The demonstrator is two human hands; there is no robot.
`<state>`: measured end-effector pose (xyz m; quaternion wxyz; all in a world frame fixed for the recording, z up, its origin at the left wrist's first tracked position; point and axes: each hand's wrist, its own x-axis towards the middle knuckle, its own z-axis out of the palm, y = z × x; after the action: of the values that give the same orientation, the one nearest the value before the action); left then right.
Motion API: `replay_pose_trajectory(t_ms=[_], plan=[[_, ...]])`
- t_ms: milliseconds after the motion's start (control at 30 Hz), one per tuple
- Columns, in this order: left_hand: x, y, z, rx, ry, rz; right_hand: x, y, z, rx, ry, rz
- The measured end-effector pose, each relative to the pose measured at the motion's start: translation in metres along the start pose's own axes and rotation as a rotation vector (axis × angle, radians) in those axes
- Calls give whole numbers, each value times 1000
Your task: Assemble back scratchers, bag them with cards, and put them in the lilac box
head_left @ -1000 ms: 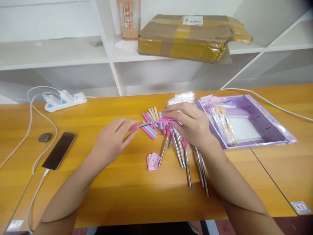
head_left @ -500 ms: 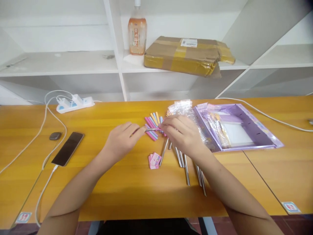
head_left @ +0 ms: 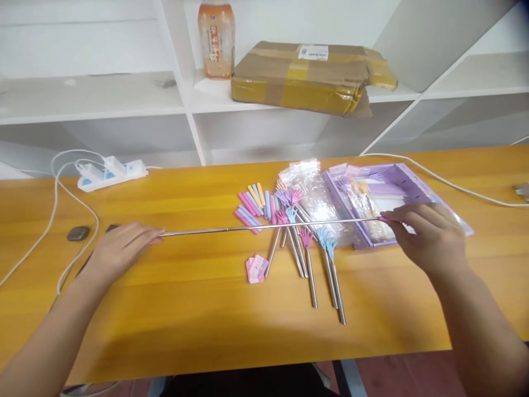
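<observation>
A telescopic back scratcher (head_left: pixel 206 230) is stretched out long and level above the table, its thin steel rod spanning both hands. My left hand (head_left: pixel 122 248) is closed on the rod's left end. At the other end, my right hand (head_left: pixel 430 234) pinches the pink head, which the fingers mostly hide. Beneath the rod lie several shorter back scratchers (head_left: pixel 335 286) with pink, blue and purple hand-shaped heads. Behind them are several pink, blue and yellow grip sleeves (head_left: pixel 247 205). Small pink cards (head_left: pixel 257 269) rest near the table's middle.
A purple box (head_left: pixel 433 193) with packaged pieces stands at the right, beside clear plastic bags (head_left: pixel 326 204). Cables, a power strip (head_left: pixel 113 175) and a small dark device (head_left: pixel 78 234) are at the left. The shelf behind holds a taped carton (head_left: pixel 306 82) and a bottle (head_left: pixel 217 41).
My hands have moved far apart, left and right, and the back scratcher between them has been drawn out to a long rod. The left arm now covers most of the phone.
</observation>
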<state>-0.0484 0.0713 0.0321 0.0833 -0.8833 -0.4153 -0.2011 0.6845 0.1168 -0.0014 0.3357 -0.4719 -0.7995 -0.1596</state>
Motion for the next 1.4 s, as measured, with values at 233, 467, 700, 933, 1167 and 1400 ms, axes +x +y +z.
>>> replay_pose_trajectory(t_ms=[233,467,700,933,1167,1400], plan=[[0,15,9,-62,-34,-80,-17,-14,-8,-75,-99,142],[-1,15,3,122,18,-49,-19,-5,-6,63,-92,208],[9,15,2,87,6,-45,-3,-5,0,136,-70,241],[89,113,80,-88,102,35,66,-184,74,173,-52,-183],[108,134,91,-70,78,74,82,-231,86,103,-187,-294],[106,129,89,-32,50,96,75,-228,90,99,-186,-278]])
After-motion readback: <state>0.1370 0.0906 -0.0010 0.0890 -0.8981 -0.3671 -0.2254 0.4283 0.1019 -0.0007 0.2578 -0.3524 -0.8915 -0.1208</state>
